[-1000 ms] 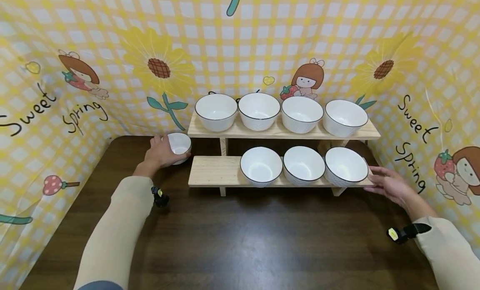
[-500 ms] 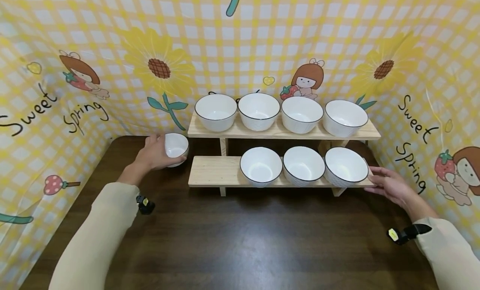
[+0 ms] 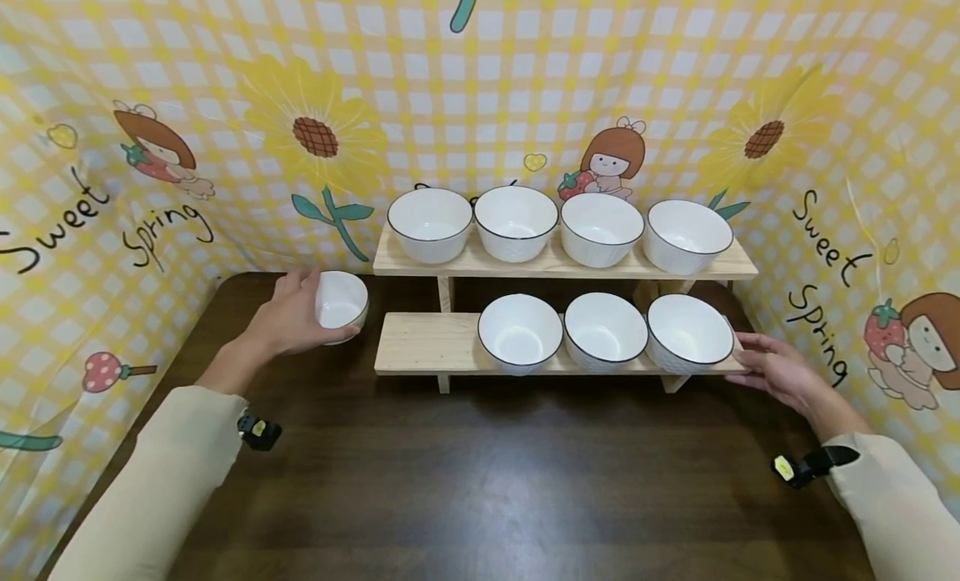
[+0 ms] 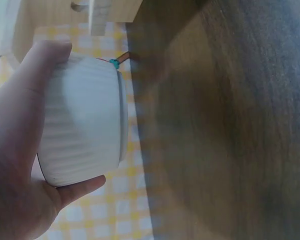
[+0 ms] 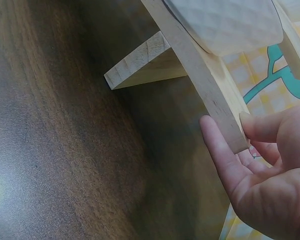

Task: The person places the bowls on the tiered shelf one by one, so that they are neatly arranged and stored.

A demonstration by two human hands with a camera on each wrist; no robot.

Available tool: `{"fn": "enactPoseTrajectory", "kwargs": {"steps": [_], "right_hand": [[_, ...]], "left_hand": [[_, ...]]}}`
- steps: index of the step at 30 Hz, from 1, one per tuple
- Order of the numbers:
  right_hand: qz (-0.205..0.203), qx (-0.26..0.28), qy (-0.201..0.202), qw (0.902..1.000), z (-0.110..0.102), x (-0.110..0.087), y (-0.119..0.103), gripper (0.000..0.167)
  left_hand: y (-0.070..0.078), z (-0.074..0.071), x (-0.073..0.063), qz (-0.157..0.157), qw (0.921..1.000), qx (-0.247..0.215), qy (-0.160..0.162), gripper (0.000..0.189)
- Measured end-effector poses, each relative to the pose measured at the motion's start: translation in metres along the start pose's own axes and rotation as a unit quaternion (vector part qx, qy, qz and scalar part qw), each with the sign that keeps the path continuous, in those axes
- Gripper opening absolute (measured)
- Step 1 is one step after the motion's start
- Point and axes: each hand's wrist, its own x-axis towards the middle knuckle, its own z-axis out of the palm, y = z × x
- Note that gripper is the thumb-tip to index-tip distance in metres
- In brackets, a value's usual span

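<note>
My left hand [image 3: 288,314] grips a white ribbed bowl [image 3: 341,302] by its sides, left of the wooden two-tier shelf [image 3: 427,341]. In the left wrist view, thumb and fingers span the bowl [image 4: 85,120], whose foot looks clear of the dark tabletop. At the other end, my right hand [image 3: 780,371] pinches the right tip of the lower board [image 5: 217,105]. One finger lies along the board's edge in the right wrist view. On that lower board stand three white dark-rimmed bowls [image 3: 606,329], grouped toward the right.
The upper board [image 3: 517,267] carries a row of several white bowls [image 3: 431,222]. A dark wooden table [image 3: 510,489] runs under the shelf. Yellow checked cloth [image 3: 480,106] hangs behind and at both sides. The lower board's left part is bare wood.
My left hand has drawn the bowl leftward and slightly nearer to me, away from the shelf. The right hand keeps its hold on the board, and the shelved bowls stay put.
</note>
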Motion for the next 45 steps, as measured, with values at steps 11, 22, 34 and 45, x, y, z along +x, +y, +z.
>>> {"fn": "enactPoseTrajectory", "kwargs": {"steps": [11,22,34,45], "right_hand": [[0.008,-0.014,0.004,0.9999,-0.001,0.002,0.001,0.055],[0.003,0.002,-0.003,1.0000,-0.001,0.002,0.000,0.057],[-0.005,-0.010,-0.001,0.9999,0.000,0.000,0.001,0.059],[0.000,-0.017,0.002,0.9999,0.000,0.000,0.000,0.058]], "left_hand": [[0.010,-0.015,-0.021,0.025,0.9997,-0.003,0.002,0.130],[0.029,-0.025,-0.043,0.053,0.9985,-0.013,-0.002,0.129],[0.057,-0.030,-0.052,0.107,0.9937,-0.024,0.021,0.126],[0.078,-0.022,-0.050,0.136,0.9899,-0.035,0.019,0.122]]}}
